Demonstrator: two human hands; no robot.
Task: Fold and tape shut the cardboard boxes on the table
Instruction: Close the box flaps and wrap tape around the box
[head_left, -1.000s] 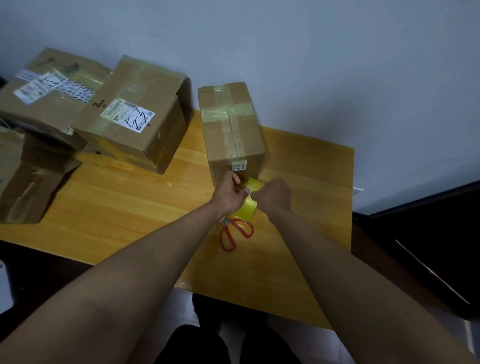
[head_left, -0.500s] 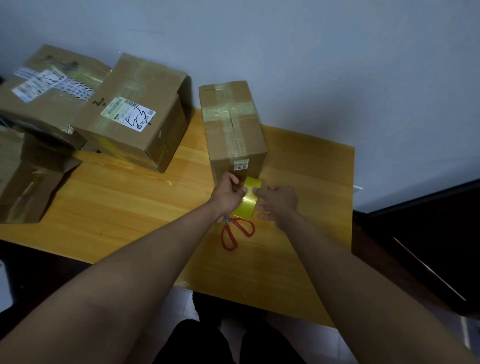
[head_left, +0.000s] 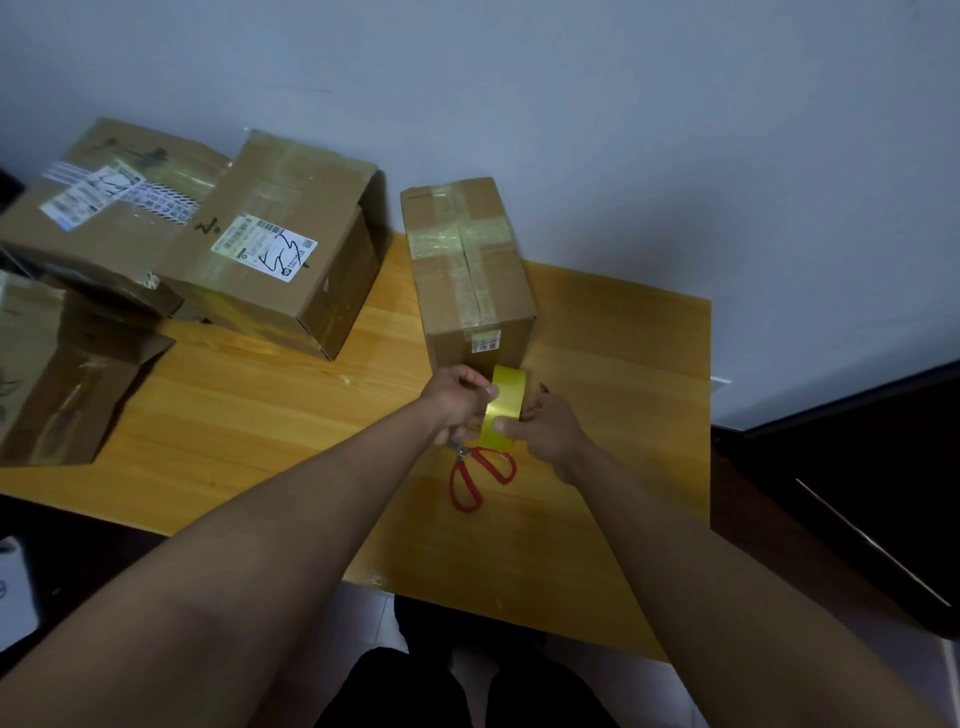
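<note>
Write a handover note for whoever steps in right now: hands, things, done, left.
Left hand and right hand both grip the yellow tape roll just in front of the upright box.
Red scissors lie on the table under the hands.
Done: upright box's top is taped in a cross.
Left: box at the left edge shows a loose flap; the labelled box and the one behind it carry tape, seal unclear.

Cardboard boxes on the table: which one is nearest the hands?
The narrow upright box with crossed tape on top, directly behind the yellow tape roll. The other boxes lie far to the left.
</note>
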